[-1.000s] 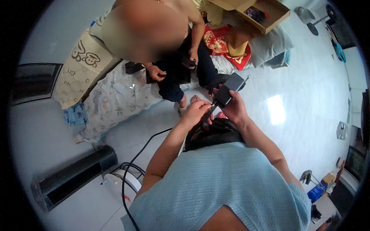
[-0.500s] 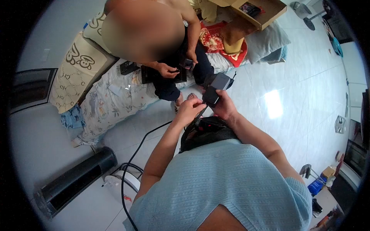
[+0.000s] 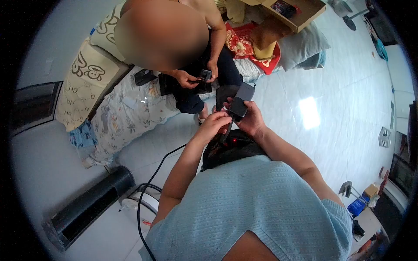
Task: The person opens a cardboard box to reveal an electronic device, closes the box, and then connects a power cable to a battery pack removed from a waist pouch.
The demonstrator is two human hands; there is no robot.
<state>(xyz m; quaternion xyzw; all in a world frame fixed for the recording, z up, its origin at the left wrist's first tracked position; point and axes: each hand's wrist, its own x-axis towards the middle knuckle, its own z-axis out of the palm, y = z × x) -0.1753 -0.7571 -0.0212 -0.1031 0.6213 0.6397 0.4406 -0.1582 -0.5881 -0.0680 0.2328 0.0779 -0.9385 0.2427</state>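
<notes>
My right hand (image 3: 251, 121) is wrapped round a dark rectangular device (image 3: 238, 108) with a greyer upper block, held in front of my waist. At the device's lower left, my left hand (image 3: 215, 125) has its thumb and fingertips pinched together. What these fingertips grip is too small to tell. A flat black strap-like piece (image 3: 226, 92) shows behind the device. Below my hands, a black bag-like thing (image 3: 230, 150) with a small red light lies against my light blue knit top. A black cable (image 3: 163, 158) runs down past my left arm.
Across from me a person sits on a patterned bed (image 3: 126, 115), both hands on a small dark device (image 3: 205, 75). An open cardboard box (image 3: 311, 18) and red cloth (image 3: 238, 43) lie behind. A black cylindrical appliance (image 3: 89, 206) is on the lower-left floor.
My hands keep their hold, with the device shifted slightly left. The black strap-like piece and the red light show more. The other person's hands have come together on their small device.
</notes>
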